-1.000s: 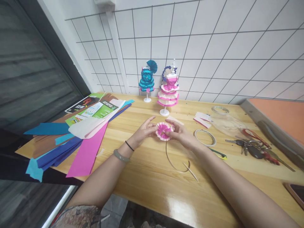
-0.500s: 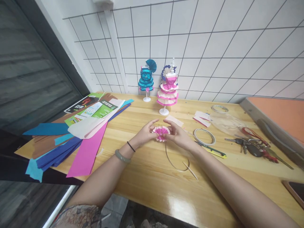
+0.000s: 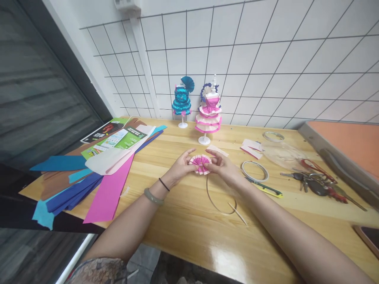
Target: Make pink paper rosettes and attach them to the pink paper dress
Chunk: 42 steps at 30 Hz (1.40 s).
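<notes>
A pleated paper rosette [image 3: 201,162], pink in the middle with a white edge, is held between both hands above the wooden table. My left hand [image 3: 181,165] pinches its left side, thumb at the front. On the right side my right hand [image 3: 220,167] grips it in the same way. Just below lies a thin curved strip [image 3: 209,195], with a pointed wooden stick [image 3: 238,215] across its end. Behind the hands stands a small dress form [image 3: 208,114] in a pink and white tiered paper dress.
Coloured paper sheets [image 3: 106,193] and leaflets cover the left. A second dress form [image 3: 181,102] wears teal paper. Rightward lie a tape roll [image 3: 254,170], a yellow cutter [image 3: 269,191], paper scraps [image 3: 251,148], keys [image 3: 316,185] and a phone [image 3: 367,238]. An orange-topped tray [image 3: 346,146] borders the right.
The rosette has turned or opened slightly between the fingers, its front showing more fully. Both hands stay in nearly the same place, and the view has shifted a little.
</notes>
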### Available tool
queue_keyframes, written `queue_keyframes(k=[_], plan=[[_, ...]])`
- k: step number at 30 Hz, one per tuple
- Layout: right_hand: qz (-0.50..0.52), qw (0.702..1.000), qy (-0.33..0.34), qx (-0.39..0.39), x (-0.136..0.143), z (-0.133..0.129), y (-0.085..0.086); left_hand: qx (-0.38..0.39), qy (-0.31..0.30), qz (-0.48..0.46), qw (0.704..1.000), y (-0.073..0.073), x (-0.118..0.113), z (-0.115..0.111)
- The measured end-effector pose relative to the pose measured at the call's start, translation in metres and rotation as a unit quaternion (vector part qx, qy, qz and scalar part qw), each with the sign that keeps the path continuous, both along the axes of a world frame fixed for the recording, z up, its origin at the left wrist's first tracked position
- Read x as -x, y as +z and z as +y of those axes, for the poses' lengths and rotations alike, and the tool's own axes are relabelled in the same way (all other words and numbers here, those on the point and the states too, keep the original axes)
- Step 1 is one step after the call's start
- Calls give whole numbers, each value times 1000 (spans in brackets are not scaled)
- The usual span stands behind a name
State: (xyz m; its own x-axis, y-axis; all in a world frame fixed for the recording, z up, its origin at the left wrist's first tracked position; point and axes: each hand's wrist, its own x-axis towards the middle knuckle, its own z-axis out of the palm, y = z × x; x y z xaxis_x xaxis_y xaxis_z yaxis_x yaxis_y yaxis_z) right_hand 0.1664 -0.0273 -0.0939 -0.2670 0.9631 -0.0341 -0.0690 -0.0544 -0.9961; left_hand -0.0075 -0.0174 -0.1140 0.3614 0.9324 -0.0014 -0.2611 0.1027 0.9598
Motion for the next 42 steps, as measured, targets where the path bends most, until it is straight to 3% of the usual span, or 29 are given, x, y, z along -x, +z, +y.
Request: queue_keyframes(k=[6,11,20,36,42], plan=[[-33,998,42,-40,1,2,-7,5,-39,25,999,4,3,-1],[-74,992,61,-79,5,0,-10,1,-35,49,998,2,4,0],[-35,996,55,-59,3,1,-11,12,-19,-32,999,1,7,3],[-53,993,95,-40,-1,2,-12,4,-6,-40,999,6,11,3],[-64,991,111,-24,-2,3,-12,-40,-25,23,999,8,11,3]])
